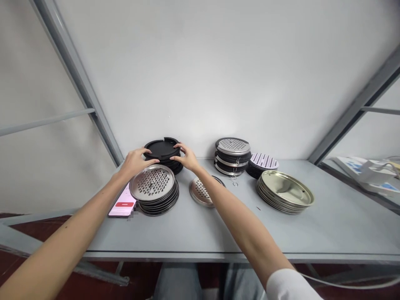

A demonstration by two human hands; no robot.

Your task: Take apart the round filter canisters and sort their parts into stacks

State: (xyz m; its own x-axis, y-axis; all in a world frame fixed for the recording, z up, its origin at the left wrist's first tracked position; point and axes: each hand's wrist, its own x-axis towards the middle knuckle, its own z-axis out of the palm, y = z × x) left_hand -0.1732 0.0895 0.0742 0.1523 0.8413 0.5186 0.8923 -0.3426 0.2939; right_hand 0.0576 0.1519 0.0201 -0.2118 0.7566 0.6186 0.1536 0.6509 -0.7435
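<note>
Both my hands are at a stack of black round plastic pieces by the wall. My left hand grips the left rim of the top piece, a shallow black round holder with a notch in its raised edge. Across from it, my right hand has thumb and fingers on the right rim. In front stands a stack of perforated metal grater discs with dark rims. A smaller perforated metal disc lies partly under my right forearm.
Farther right is a pile of black holders with metal grater discs and a hanging ring. Beside it sit a pinkish slotted disc and stacked gold-coloured round lids. A lit phone lies at left. Grey metal posts flank the table.
</note>
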